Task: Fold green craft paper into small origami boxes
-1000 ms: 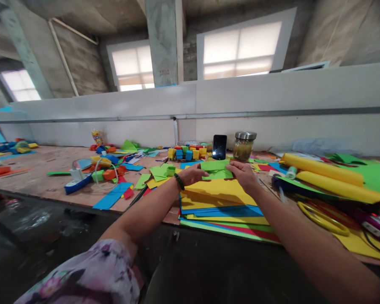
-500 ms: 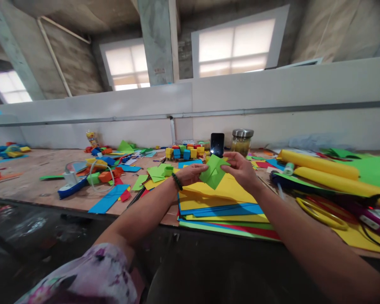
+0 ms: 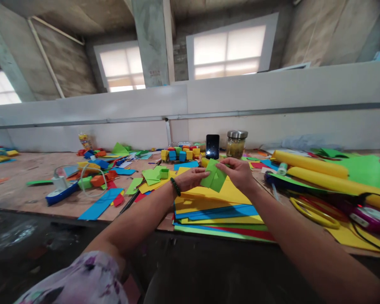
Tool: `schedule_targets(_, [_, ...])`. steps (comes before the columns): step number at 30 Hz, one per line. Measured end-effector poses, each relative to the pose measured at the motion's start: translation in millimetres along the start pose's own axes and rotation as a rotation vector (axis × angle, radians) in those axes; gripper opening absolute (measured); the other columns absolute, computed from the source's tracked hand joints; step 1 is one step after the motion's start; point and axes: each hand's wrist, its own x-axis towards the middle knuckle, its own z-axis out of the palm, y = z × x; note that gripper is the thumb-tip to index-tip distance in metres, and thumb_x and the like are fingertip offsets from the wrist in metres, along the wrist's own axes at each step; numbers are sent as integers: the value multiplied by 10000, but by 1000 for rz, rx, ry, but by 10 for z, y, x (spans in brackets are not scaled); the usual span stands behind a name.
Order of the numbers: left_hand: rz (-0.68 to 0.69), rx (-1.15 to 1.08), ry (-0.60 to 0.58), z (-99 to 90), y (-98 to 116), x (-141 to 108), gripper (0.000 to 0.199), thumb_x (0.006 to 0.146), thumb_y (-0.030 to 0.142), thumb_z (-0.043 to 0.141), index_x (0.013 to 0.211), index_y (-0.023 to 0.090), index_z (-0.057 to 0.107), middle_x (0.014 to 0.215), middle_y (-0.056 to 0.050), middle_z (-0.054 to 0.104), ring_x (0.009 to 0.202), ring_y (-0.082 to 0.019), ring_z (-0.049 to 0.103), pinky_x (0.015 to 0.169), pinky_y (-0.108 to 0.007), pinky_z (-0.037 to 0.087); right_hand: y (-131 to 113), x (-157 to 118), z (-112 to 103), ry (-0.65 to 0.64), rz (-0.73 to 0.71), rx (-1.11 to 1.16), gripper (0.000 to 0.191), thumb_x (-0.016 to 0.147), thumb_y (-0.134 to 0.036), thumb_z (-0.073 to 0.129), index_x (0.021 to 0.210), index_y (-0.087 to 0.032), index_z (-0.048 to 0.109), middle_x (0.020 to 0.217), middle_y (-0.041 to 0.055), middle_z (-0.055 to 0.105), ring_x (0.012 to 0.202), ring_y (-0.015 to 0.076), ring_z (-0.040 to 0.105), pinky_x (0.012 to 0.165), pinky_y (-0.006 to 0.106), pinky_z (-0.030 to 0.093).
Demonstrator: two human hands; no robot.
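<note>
Between my two hands is a piece of folded green paper point(image 3: 215, 179), held up over a stack of coloured sheets point(image 3: 209, 198). My left hand point(image 3: 191, 179), with a dark bead bracelet at the wrist, pinches its left edge. At its upper right, the thumb and fingers of my right hand point(image 3: 237, 171) grip the paper. Creases and a flap show on its face. Left of my hands lie loose green pieces point(image 3: 152, 175) and a small green folded box point(image 3: 164, 173). A row of small coloured cubes point(image 3: 182, 154) stands behind.
A dark phone point(image 3: 212, 146) stands upright beside a lidded glass jar point(image 3: 237, 144). To the right are yellow rolls point(image 3: 310, 164), yellow-handled scissors point(image 3: 315, 212) and a purple device point(image 3: 372, 219) with a cord. A blue power strip point(image 3: 61, 193) and blue paper strip point(image 3: 100, 204) lie left.
The green paper's spread upper flaps now lie closer together, making a narrower shape. My right fingers have moved onto its upper edge. The view has shifted slightly.
</note>
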Motion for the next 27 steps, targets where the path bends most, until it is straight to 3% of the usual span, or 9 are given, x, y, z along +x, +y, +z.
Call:
schedule_targets(3, [15,-44,-22,59,6,12,368,862,389,619,1071,92,675,996,-142,724,892,-206,693,881,-332,502,-14,-10,5,-17,-53,-72,263,727,-422,673,696,-162,688,631,24,647,569,144,537,521,268,394])
schedule_targets(7, [30,-47,-32,93,16,19,347,914,369,543,1060,80,669,975,-142,726,891,-202,691,920,-348,480,-43,-22,-1,-33,-103,-140,223,751,-381,653,713,-166,697,668,30,684,600,154,577,550,271,423])
schedule_targets(11, [26,-19,-21,71,6,16,349,865,382,620,1013,71,678,930,-142,727,844,-205,694,858,-331,494,-43,-21,-7,-37,-107,-142,204,753,-368,649,700,-175,686,681,34,694,614,163,595,568,279,437])
schedule_targets(19, [78,64,29,48,-16,31,474,638,482,801,848,71,695,769,-92,713,698,-164,670,747,-288,509,-67,-36,2,-28,-98,-154,181,760,-358,644,694,-190,656,671,24,678,602,159,577,555,282,439])
schedule_targets(27, [140,138,44,59,-34,58,514,619,538,786,814,69,703,748,-84,699,694,-151,649,764,-299,499,-69,-50,21,5,-91,-122,144,764,-337,650,733,-196,640,718,32,684,663,180,624,623,308,487])
